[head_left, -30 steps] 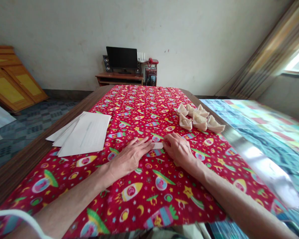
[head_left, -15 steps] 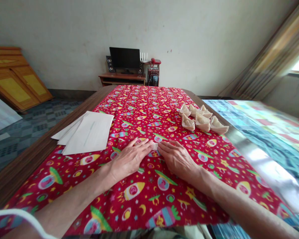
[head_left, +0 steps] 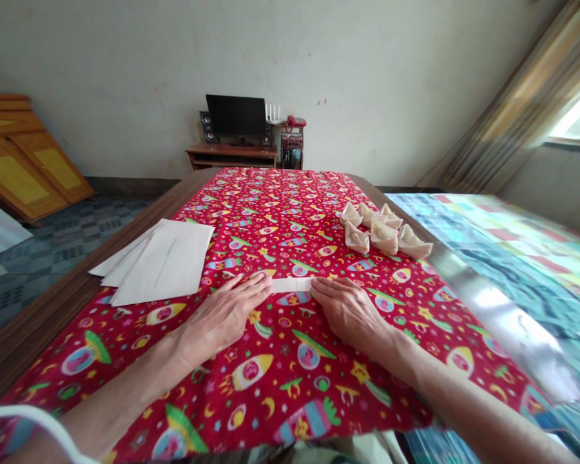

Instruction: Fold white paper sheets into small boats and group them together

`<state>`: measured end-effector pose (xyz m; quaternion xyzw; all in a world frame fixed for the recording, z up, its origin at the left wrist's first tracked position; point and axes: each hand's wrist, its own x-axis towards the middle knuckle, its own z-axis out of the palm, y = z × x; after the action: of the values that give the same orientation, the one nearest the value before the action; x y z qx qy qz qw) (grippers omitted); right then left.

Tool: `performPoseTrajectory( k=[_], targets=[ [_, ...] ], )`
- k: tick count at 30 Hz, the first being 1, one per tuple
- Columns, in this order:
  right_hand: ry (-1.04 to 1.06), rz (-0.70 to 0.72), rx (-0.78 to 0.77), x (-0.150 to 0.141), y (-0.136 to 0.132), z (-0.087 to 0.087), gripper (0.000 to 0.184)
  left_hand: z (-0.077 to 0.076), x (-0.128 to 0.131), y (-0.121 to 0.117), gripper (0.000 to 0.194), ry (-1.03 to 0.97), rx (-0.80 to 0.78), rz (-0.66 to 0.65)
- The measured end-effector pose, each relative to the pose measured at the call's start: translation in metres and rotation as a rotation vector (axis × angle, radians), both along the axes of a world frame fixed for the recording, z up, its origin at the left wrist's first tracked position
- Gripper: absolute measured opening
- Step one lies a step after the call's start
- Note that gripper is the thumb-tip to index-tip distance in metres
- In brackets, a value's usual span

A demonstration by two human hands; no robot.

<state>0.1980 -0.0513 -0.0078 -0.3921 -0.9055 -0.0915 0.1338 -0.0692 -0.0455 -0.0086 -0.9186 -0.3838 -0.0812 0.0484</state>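
Observation:
A narrow folded strip of white paper (head_left: 291, 284) lies crosswise on the red patterned cloth (head_left: 280, 377). Flat on its left end rests my left hand (head_left: 234, 303), fingers stretched out and pressing down. My right hand (head_left: 345, 306) lies the same way over the right end, palm down with straight fingers. Between the fingertips the strip's middle shows; both ends are hidden under the hands. To the left is a fanned stack of white paper sheets (head_left: 167, 264). Several folded paper boats (head_left: 384, 237) stand grouped at the right.
The cloth covers a brown wooden table (head_left: 33, 338). Behind it, a monitor (head_left: 236, 116) with speakers and a red telephone (head_left: 294, 120) stand by the wall. A bed (head_left: 502, 258) adjoins on the right, and a white cable (head_left: 38, 415) crosses the lower left corner.
My hands have spread apart along the paper strip, the left one moving further outward, so more of the strip shows between them. The view has shifted slightly.

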Motion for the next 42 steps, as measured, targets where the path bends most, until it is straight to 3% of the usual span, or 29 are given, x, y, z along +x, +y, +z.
performPoseTrajectory(
  k=[6, 10, 14, 18, 21, 24, 26, 28, 31, 35, 38, 42],
  targets=[
    [0.111, -0.011, -0.008, -0.003, 0.008, 0.002, 0.024, 0.000, 0.013, 0.019, 0.041, -0.292, 0.001, 0.020],
    [0.163, -0.044, -0.001, -0.005, 0.014, 0.002, 0.020, 0.003, 0.031, 0.039, 0.038, -0.318, -0.022, 0.071],
    [0.288, -0.065, 0.003, -0.003, 0.018, -0.003, 0.027, -0.001, 0.037, 0.049, 0.032, -0.365, -0.150, 0.128],
    [0.330, -0.051, -0.055, 0.001, 0.025, -0.005, 0.027, -0.002, 0.040, 0.050, 0.029, -0.612, -0.331, 0.141],
    [0.368, -0.079, -0.196, -0.001, 0.032, -0.001, 0.018, 0.002, 0.040, 0.051, 0.031, -0.782, -0.395, 0.128],
    [0.419, -0.125, -0.286, -0.008, 0.036, 0.006, 0.018, 0.000, 0.037, 0.053, 0.046, -0.971, -0.366, 0.199],
    [0.453, -0.146, -0.217, -0.014, 0.036, 0.009, 0.021, -0.005, 0.036, 0.053, 0.060, -1.145, -0.395, 0.289],
    [0.452, -0.143, -0.111, -0.020, 0.033, 0.011, 0.022, -0.007, 0.036, 0.050, 0.065, -1.238, -0.528, 0.336],
    [0.354, -0.122, 0.044, -0.029, 0.025, 0.008, 0.021, -0.001, 0.043, 0.039, 0.054, -1.147, -0.739, 0.315],
    [0.221, -0.051, 0.146, -0.038, 0.013, 0.003, 0.020, 0.013, 0.054, 0.026, 0.036, -0.988, -0.633, 0.306],
    [0.248, -0.033, 0.095, -0.039, 0.008, 0.004, 0.017, 0.013, 0.055, 0.028, 0.029, -0.951, -0.595, 0.362],
    [0.389, -0.083, -0.120, -0.037, 0.006, 0.012, 0.025, 0.001, 0.053, 0.036, 0.028, -0.953, -0.571, 0.331]
  ],
)
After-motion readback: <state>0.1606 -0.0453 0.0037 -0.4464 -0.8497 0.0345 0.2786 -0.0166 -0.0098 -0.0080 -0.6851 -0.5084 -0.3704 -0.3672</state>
